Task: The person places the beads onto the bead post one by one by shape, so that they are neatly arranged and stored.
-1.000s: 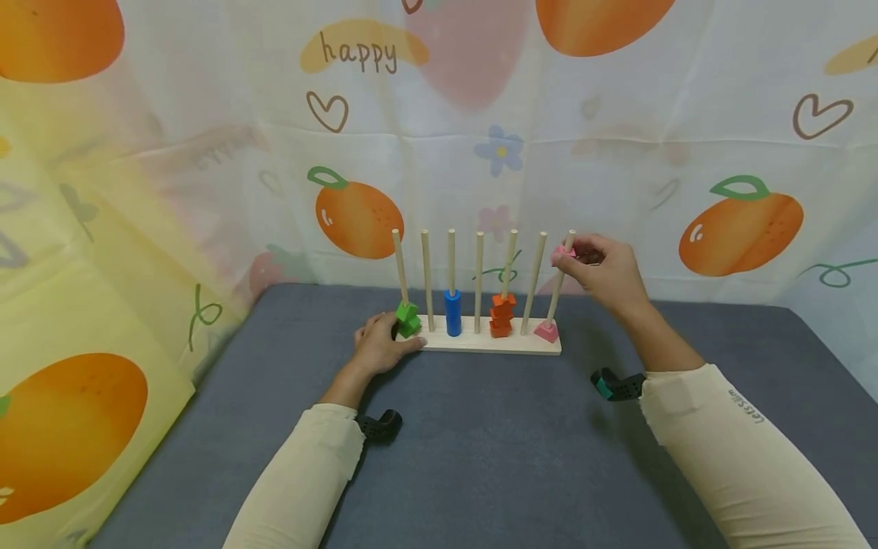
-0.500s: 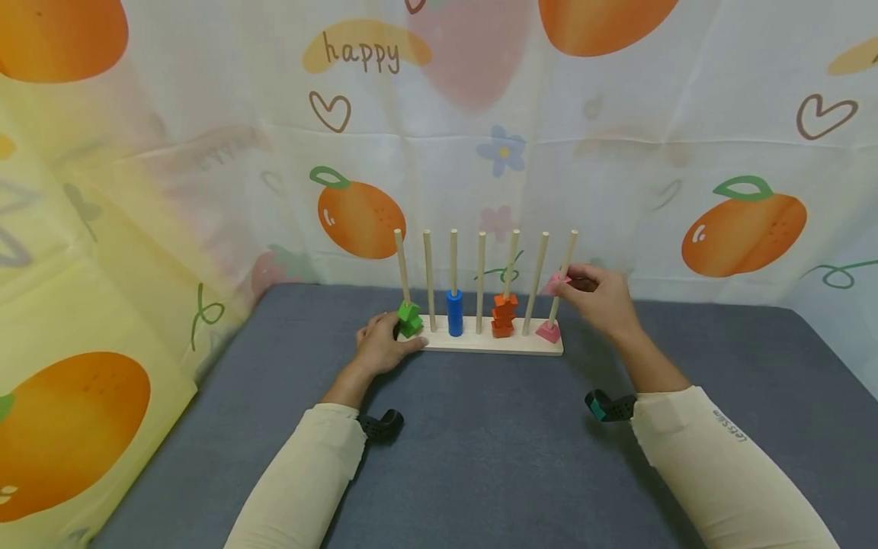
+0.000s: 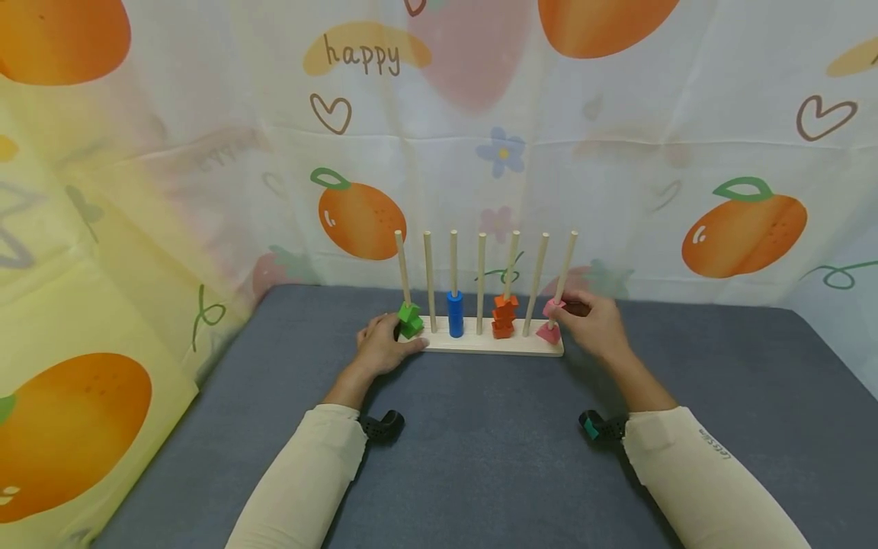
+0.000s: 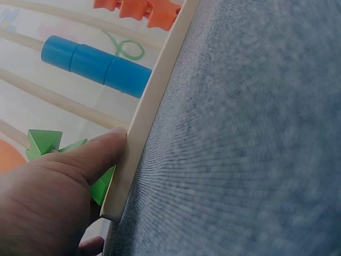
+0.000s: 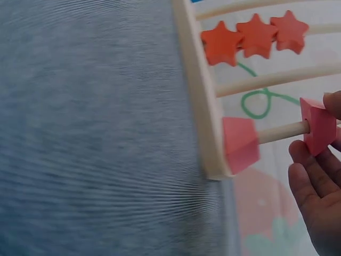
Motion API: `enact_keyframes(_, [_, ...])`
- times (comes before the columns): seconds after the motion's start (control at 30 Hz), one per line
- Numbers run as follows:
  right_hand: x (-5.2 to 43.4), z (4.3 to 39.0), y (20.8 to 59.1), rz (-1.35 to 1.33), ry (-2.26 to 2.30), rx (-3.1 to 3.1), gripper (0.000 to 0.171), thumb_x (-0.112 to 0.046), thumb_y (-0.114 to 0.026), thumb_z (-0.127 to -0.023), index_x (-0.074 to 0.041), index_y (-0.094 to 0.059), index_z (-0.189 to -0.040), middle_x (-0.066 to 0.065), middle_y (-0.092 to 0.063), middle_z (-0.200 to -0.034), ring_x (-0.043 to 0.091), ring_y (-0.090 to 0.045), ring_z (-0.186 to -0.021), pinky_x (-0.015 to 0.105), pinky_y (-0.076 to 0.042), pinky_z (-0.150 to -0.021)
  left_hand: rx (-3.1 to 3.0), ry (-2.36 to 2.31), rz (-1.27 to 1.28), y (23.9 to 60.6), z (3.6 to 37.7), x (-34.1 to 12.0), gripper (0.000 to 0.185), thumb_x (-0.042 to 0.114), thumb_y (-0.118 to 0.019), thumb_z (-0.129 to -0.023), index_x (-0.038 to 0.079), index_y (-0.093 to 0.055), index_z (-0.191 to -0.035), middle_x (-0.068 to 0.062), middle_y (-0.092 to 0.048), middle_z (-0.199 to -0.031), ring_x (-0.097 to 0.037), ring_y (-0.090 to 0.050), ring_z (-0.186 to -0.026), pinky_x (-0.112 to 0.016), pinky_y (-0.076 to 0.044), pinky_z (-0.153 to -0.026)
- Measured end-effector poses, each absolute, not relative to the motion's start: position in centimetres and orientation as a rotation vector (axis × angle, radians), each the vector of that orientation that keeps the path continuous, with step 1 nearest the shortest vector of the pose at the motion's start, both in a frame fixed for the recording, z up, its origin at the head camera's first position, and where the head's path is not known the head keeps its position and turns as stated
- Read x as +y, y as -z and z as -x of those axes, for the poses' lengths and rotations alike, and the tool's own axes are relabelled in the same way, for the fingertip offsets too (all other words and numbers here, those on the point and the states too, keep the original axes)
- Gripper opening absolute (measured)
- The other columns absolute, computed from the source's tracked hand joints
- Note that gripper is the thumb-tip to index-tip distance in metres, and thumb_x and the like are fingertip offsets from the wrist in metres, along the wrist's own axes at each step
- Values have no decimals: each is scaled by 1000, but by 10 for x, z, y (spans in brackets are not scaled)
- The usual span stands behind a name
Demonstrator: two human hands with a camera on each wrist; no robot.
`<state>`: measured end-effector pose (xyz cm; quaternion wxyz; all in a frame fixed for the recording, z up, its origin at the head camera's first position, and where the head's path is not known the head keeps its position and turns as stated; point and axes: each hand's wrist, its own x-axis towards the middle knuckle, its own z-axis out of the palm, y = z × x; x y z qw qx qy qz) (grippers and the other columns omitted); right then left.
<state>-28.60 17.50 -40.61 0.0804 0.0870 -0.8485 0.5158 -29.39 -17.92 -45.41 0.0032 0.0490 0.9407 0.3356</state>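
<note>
we have slid the pink block [image 3: 552,308] down the rightmost peg [image 3: 565,267] until it sits just above the seated pink block [image 3: 547,332], our right hand [image 3: 595,326] still pinching it, while our left hand [image 3: 381,347] presses the wooden base [image 3: 490,345], fingers relaxed.

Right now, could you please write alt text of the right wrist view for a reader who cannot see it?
A right hand pinches a pink block threaded on a wooden peg, apart from a second pink block resting against the wooden base. Three orange star blocks sit on a neighbouring peg.
</note>
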Motion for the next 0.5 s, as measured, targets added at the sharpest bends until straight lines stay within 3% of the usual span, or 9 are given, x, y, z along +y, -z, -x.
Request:
enact_keyframes(0.2, [174, 283, 420, -177, -1482, -2591, 35, -20, -69, -91, 2, -65, -118, 17, -69, -104, 29, -65, -98, 37, -51, -78, 2955, -1065, -163, 454, 294, -179, 61, 41, -74, -85, 7, -56, -132, -16, -50, -137, -35, -32, -130, -51, -16, -100])
enact_keyframes(0.5, [174, 281, 429, -178, -1421, -2582, 29, -12, -67, -91, 5, -66, -115, 19, -69, -101, 32, -65, -93, 39, -51, -75, 2954, -1063, -153, 453, 293, -176, 63, 40, -75, -84, 6, -55, -133, -17, -49, -138, -36, -32, -131, -51, -16, -101])
